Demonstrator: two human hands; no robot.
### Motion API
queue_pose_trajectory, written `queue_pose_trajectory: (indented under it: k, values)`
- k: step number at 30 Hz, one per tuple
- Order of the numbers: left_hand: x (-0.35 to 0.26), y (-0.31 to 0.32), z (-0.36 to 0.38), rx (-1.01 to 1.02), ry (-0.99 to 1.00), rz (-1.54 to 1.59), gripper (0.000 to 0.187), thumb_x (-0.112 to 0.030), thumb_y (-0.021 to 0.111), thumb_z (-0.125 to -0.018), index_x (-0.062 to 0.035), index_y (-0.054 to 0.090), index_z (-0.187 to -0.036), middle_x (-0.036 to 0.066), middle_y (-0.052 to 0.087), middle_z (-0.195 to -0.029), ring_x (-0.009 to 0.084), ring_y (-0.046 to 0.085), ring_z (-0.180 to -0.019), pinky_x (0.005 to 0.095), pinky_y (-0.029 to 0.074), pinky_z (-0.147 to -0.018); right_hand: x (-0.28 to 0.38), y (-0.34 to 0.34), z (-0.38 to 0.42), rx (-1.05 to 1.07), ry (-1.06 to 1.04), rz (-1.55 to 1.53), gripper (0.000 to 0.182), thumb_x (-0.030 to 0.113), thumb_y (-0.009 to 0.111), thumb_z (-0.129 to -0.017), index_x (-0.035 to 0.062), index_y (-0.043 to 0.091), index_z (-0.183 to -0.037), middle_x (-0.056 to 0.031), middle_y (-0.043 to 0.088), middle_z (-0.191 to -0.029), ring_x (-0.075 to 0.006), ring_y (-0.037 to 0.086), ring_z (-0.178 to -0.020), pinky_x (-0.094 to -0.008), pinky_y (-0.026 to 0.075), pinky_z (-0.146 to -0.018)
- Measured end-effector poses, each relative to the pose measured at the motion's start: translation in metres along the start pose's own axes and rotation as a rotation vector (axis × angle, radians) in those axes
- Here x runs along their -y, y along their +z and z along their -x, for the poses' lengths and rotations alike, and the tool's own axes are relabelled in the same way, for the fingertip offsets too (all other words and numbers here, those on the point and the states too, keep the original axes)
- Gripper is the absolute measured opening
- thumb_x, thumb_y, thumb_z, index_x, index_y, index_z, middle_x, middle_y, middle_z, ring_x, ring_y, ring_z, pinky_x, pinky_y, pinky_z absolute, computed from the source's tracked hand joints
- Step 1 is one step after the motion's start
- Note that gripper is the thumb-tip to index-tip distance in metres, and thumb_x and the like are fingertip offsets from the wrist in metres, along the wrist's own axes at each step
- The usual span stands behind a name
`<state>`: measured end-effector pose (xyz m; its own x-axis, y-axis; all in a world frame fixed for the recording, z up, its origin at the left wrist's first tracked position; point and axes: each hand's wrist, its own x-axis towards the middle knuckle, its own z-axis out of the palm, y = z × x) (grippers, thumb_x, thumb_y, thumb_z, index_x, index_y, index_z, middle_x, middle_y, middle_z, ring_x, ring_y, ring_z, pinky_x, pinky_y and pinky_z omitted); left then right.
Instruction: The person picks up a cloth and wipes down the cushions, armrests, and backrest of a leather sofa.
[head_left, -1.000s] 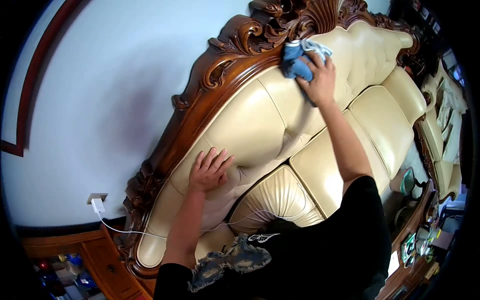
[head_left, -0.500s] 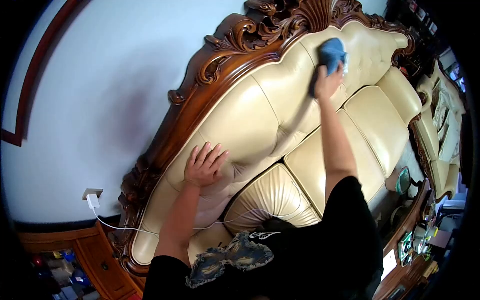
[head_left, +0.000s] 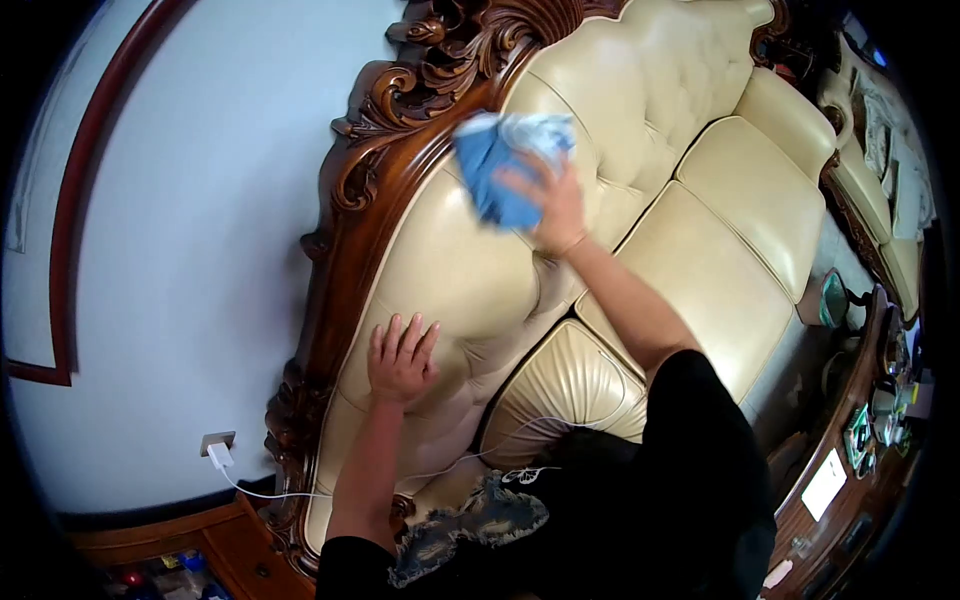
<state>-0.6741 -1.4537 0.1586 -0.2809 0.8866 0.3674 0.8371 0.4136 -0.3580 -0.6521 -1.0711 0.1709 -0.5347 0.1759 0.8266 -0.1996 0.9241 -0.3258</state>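
A cream leather sofa with a carved dark wood frame stretches across the view. My right hand presses a blue cloth with a whitish part against the upper backrest, close to the wood trim; hand and cloth are blurred by motion. Lower on the same backrest, my left hand lies flat with fingers spread, holding nothing. A pleated cream cushion sits below and to the right of it.
A white charger is plugged into the wall, its cable running across the sofa. At right stands a wooden table with several items on it. A second sofa is behind. Bottom left is a wooden cabinet.
My right hand has swept the blue cloth leftward along the backrest, nearer to me. My left hand stays on the backrest. The camera view has shifted somewhat.
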Motion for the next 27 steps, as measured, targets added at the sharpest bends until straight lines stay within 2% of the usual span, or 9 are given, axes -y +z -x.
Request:
queue_pose_trajectory:
  k: [5, 8, 9, 12, 16, 20, 23, 26, 27]
  values:
    - [-0.003, -0.005, -0.002, -0.025, -0.003, -0.004, 0.044, -0.030, 0.044, -0.094, -0.0223, 0.065, -0.132, 0.007, 0.047, -0.147, 0.0328, 0.040, -0.139, 0.0545, 0.033, -0.113, -0.115, -0.022, -0.054, -0.220, 0.174, 0.158, 0.068, 0.016, 0.075, -0.068, 0.0313, 0.061, -0.133, -0.0061, 0.052, -0.141, -0.0379, 0.046, -0.128, -0.0482, 0.035, -0.110]
    - [-0.003, -0.002, -0.002, -0.061, 0.005, -0.008, 0.044, -0.030, 0.043, -0.094, -0.0226, 0.064, -0.132, 0.008, 0.049, -0.145, 0.0338, 0.041, -0.138, 0.0550, 0.033, -0.113, -0.199, -0.025, -0.064, -0.302, 0.558, 0.150, 0.067, 0.023, 0.071, -0.080, 0.0059, 0.049, -0.141, -0.0091, 0.047, -0.146, -0.0430, 0.045, -0.126, -0.0446, 0.036, -0.109]
    - [-0.004, -0.001, 0.000, -0.056, -0.001, -0.006, 0.044, -0.030, 0.043, -0.094, -0.0226, 0.064, -0.132, 0.008, 0.049, -0.145, 0.0338, 0.041, -0.138, 0.0550, 0.033, -0.113, -0.204, -0.029, -0.067, -0.342, 0.725, 0.129, 0.064, 0.029, 0.068, -0.084, 0.0063, 0.049, -0.140, -0.0109, 0.046, -0.147, -0.0426, 0.046, -0.126, -0.0453, 0.036, -0.109]
    - [0.000, 0.000, 0.002, -0.051, 0.018, -0.011, 0.044, -0.031, 0.042, -0.094, -0.0225, 0.064, -0.132, 0.008, 0.051, -0.144, 0.0339, 0.042, -0.138, 0.0558, 0.033, -0.113, -0.246, -0.022, -0.030, -0.340, 0.739, 0.177, 0.067, 0.040, 0.063, -0.085, 0.0062, 0.049, -0.141, -0.0155, 0.048, -0.146, -0.0404, 0.045, -0.130, -0.0470, 0.035, -0.110]
    - [0.000, 0.001, 0.000, -0.068, 0.002, 0.013, 0.045, -0.028, 0.043, -0.092, -0.0228, 0.064, -0.132, 0.008, 0.051, -0.144, 0.0332, 0.042, -0.138, 0.0551, 0.033, -0.113, -0.205, 0.015, 0.056, -0.414, 1.232, 0.104, 0.063, 0.039, 0.061, -0.085, 0.0050, 0.053, -0.137, -0.0146, 0.047, -0.147, -0.0360, 0.044, -0.133, -0.0468, 0.029, -0.113]
    - [-0.001, 0.003, 0.001, -0.071, 0.008, -0.002, 0.049, -0.024, 0.046, -0.089, -0.0237, 0.062, -0.134, 0.007, 0.050, -0.145, 0.0323, 0.042, -0.138, 0.0549, 0.033, -0.113, -0.108, 0.042, 0.116, -0.477, 0.956, 0.180, 0.059, 0.018, 0.066, -0.080, 0.0063, 0.055, -0.137, -0.0135, 0.054, -0.139, -0.0355, 0.045, -0.131, -0.0447, 0.027, -0.113]
    - [-0.002, 0.000, 0.000, -0.045, -0.011, 0.010, 0.050, -0.023, 0.047, -0.088, -0.0234, 0.061, -0.136, 0.006, 0.048, -0.146, 0.0321, 0.041, -0.139, 0.0551, 0.033, -0.113, -0.059, 0.027, 0.118, -0.292, 0.747, 0.089, 0.060, 0.006, 0.066, -0.075, 0.0083, 0.058, -0.134, -0.0103, 0.055, -0.138, -0.0338, 0.048, -0.128, -0.0421, 0.031, -0.111]
    - [-0.002, -0.001, -0.002, -0.034, -0.001, 0.006, 0.050, -0.022, 0.047, -0.087, -0.0230, 0.061, -0.136, 0.006, 0.047, -0.147, 0.0319, 0.040, -0.139, 0.0550, 0.033, -0.113, -0.078, 0.012, 0.126, -0.242, 0.865, -0.117, 0.059, 0.006, 0.067, -0.075, 0.0063, 0.057, -0.133, -0.0104, 0.055, -0.137, -0.0347, 0.051, -0.125, -0.0402, 0.037, -0.108]
    - [-0.003, -0.001, -0.001, -0.042, -0.006, 0.003, 0.051, -0.022, 0.047, -0.087, -0.0233, 0.061, -0.136, 0.007, 0.046, -0.147, 0.0320, 0.040, -0.139, 0.0550, 0.033, -0.113, -0.079, 0.009, 0.125, -0.194, 0.818, 0.020, 0.058, 0.008, 0.068, -0.075, 0.0050, 0.057, -0.132, -0.0118, 0.055, -0.135, -0.0358, 0.053, -0.122, -0.0396, 0.041, -0.106]
